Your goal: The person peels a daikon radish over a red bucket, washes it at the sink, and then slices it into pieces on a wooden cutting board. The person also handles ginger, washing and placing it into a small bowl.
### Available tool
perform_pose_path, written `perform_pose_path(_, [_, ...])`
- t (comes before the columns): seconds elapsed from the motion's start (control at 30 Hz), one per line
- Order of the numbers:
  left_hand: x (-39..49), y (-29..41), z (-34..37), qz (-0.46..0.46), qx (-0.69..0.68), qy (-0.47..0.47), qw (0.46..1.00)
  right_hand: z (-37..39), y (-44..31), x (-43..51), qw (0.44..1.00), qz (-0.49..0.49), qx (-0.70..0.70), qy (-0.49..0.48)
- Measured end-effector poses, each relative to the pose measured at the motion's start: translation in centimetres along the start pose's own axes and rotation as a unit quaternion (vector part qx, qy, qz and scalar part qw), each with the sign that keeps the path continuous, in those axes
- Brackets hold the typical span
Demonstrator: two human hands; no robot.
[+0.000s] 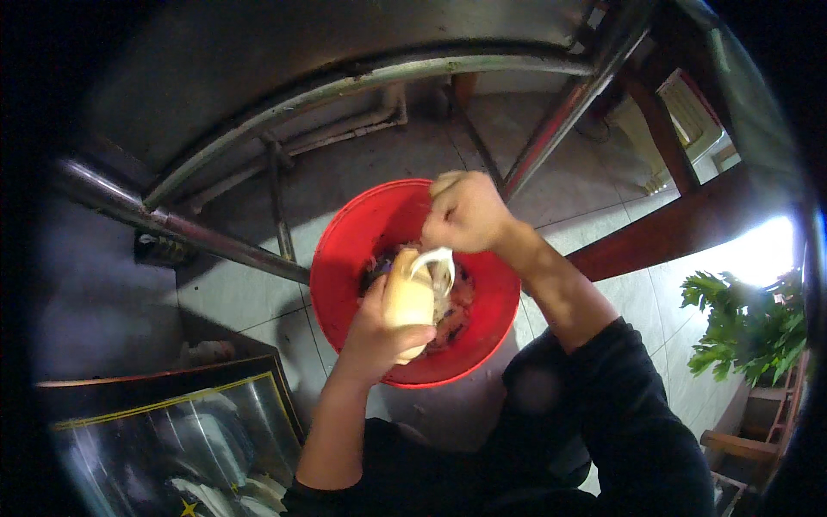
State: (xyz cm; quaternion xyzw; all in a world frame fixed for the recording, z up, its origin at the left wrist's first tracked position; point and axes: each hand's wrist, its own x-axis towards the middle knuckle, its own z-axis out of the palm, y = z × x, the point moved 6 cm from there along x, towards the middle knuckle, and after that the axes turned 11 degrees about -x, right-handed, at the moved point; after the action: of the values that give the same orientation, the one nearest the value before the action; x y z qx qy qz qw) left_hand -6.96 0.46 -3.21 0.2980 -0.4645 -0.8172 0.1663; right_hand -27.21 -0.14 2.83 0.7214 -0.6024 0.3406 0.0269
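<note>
My left hand point(375, 342) is wrapped around a pale yellow, peeled-looking vegetable point(410, 307), probably a root or tuber, with a browner upper end. Closed in a fist just above it, my right hand point(470, 210) grips a white peeler point(434, 257). The peeler's curved head lies against or very near the vegetable's upper right side; I cannot tell whether they touch. Both hands are over a red plastic bucket point(494, 310). Inside the bucket lie scraps and peelings point(455, 316), partly hidden by my hands and the vegetable.
A metal-framed table's lower rail point(362, 81) arches beyond the bucket, with legs on both sides. A dark wooden beam point(646, 226) runs at right. Leafy green stalks point(743, 323) stand further right. A dark glossy panel with yellow trim point(174, 446) lies at lower left. Grey tiles point(239, 291) cover the floor.
</note>
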Motion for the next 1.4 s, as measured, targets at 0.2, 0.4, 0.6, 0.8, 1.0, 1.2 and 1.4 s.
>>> perform_pose_path(0.2, [-0.2,0.1,-0.3,0.152,0.279,0.046,0.947,1.0,1.5,0.5,0.994,0.014,-0.104,-0.006])
perform_pose_path(0.4, [-0.3,1.2,-0.6,0.158,0.333,0.103,0.924,2.4,-3.3,0.0,0.998,-0.051,-0.024,-0.039])
perform_pose_path(0.6, [-1.1,2.4,0.0,0.205,0.428,0.139,0.869,-0.6,1.1,0.7,0.991,0.049,-0.126,0.012])
perform_pose_path(0.8, [-1.2,1.9,0.1,0.123,0.324,0.082,0.935,-0.7,5.1,0.7,0.981,0.132,-0.135,0.036])
perform_pose_path(1.0, [-0.4,0.3,-0.7,0.033,0.131,0.033,0.99,2.3,-0.4,-0.7,0.999,-0.005,0.049,0.017])
perform_pose_path(1.2, [0.2,0.0,-1.2,0.01,0.03,0.01,0.999,-0.3,1.2,-0.2,0.997,-0.014,0.034,0.074])
perform_pose_path(1.4, [-0.5,-0.6,-0.4,-0.021,-0.002,-0.002,1.0,0.0,5.4,-1.1,0.988,0.104,-0.097,0.059])
